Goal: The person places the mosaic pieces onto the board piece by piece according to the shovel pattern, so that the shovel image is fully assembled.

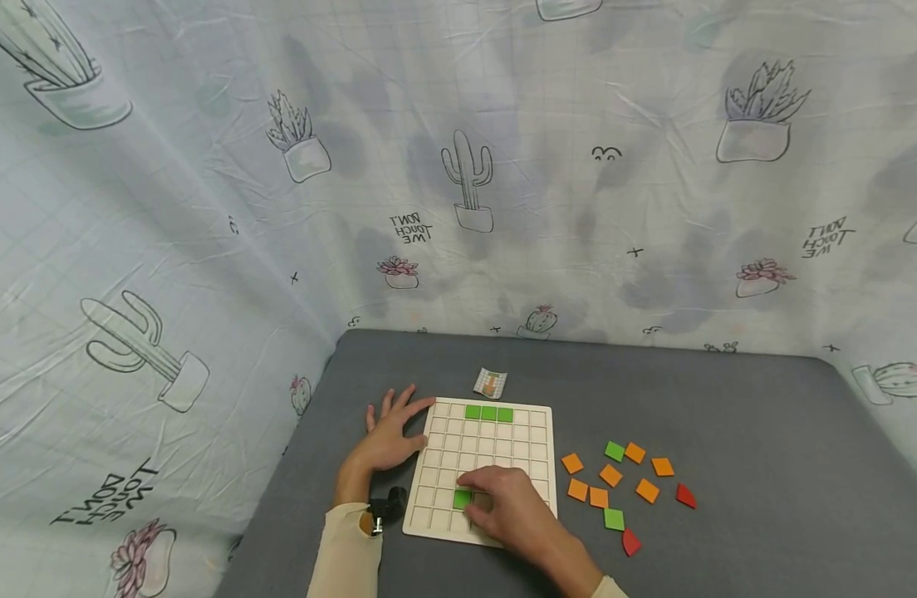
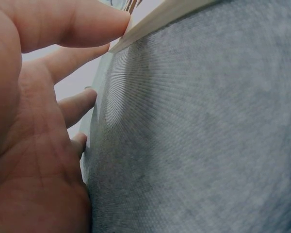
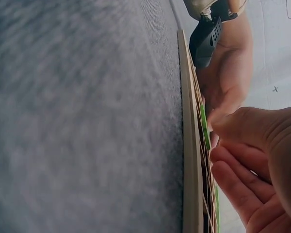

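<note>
A pale wooden grid board (image 1: 443, 453) lies on the grey table. My left hand (image 1: 389, 440) rests beside its left edge, fingers spread, with thumb and index finger touching the rim; in the left wrist view the thumb (image 2: 87, 24) meets the board's side. Over the lower part of the board, my right hand (image 1: 512, 508) has its thumb and index finger at opposite sides of a green square tile (image 1: 462, 499). From the right wrist, the thumb (image 3: 233, 124) reaches the green piece (image 3: 204, 121) on the board. Three green tiles (image 1: 489, 414) fill cells near the top edge.
Right of the board lie several orange square tiles (image 1: 610, 475), two loose green tiles (image 1: 614, 519) and two red quarter-round pieces (image 1: 631, 542). A small printed card (image 1: 491, 383) lies beyond the board. Cactus-patterned cloth (image 1: 548, 208) hangs behind and at the left.
</note>
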A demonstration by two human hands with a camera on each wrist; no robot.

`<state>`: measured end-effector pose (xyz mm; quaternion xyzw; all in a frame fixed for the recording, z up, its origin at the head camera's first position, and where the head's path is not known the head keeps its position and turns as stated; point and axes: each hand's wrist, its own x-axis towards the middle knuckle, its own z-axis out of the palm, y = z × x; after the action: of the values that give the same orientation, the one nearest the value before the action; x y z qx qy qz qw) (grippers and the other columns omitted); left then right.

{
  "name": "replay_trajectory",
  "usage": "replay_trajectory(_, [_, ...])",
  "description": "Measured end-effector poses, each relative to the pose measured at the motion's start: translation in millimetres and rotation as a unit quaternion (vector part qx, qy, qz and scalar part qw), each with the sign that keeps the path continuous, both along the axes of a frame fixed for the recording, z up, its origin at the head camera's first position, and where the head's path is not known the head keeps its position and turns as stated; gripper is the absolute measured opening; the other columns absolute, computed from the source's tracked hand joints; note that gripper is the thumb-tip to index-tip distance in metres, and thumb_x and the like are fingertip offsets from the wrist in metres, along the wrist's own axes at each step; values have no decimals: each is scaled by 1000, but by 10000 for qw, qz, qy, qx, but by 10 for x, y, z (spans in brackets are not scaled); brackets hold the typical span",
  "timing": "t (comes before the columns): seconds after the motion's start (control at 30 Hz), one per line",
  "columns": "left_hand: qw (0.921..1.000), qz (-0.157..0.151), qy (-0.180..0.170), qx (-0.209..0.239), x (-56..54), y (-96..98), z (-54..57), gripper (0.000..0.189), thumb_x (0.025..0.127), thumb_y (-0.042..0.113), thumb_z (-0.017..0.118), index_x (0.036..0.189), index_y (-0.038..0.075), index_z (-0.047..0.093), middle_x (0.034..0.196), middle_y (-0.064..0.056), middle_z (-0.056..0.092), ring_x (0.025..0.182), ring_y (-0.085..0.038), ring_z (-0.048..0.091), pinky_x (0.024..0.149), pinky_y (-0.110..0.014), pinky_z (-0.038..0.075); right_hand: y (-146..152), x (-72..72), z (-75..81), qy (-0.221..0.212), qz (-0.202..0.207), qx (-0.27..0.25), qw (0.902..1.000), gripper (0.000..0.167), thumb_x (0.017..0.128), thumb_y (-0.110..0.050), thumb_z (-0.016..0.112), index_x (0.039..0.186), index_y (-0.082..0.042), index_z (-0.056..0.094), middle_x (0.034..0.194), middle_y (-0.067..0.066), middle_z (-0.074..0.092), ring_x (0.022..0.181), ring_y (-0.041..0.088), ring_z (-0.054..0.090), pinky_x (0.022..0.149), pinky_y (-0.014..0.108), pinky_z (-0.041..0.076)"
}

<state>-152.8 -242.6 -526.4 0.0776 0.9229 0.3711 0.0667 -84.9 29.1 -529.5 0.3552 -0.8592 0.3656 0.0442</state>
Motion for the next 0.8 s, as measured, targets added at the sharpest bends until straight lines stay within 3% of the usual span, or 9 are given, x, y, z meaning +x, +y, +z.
replay_trajectory(0.27, [10000, 23, 32, -21, 2, 13, -2, 66, 96, 9, 73, 160, 18, 58, 181, -23, 23, 168, -55, 0, 125, -81, -11, 104, 6, 1, -198, 90, -501, 9985, 31, 85, -3, 89, 115, -9, 84, 113, -1, 84, 105, 9, 79, 90, 32, 65])
replay_trajectory(0.53, [10000, 28, 41, 38, -3, 19, -13, 67, 96, 9, 72, 161, 18, 58, 181, -22, 23, 169, -54, -1, 125, -80, -13, 380, 44, 10, -923, 28, -1061, 9901, 30, 89, -10, 90, 118, -10, 84, 116, -1, 84, 103, 14, 80, 91, 34, 66])
replay_trajectory(0.67, [9999, 2, 24, 105, 0, 11, -10, 67, 96, 7, 73, 160, 17, 58, 181, -23, 22, 168, -55, -2, 125, -80, -13, 586, 76, 28, -1199, -111, -1062, 9870, 28, 93, -19, 89, 120, -12, 84, 117, -1, 83, 104, 14, 80, 91, 35, 66])
replay_trajectory(0.8, [9999, -19, 15, 99, 3, 3, -12, 67, 96, 7, 72, 161, 18, 57, 181, -22, 22, 168, -55, -2, 125, -80, -13, 805, 109, 44, -1069, -252, -963, 9893, 27, 93, -23, 90, 118, -15, 84, 116, -5, 83, 103, 12, 79, 88, 35, 66])
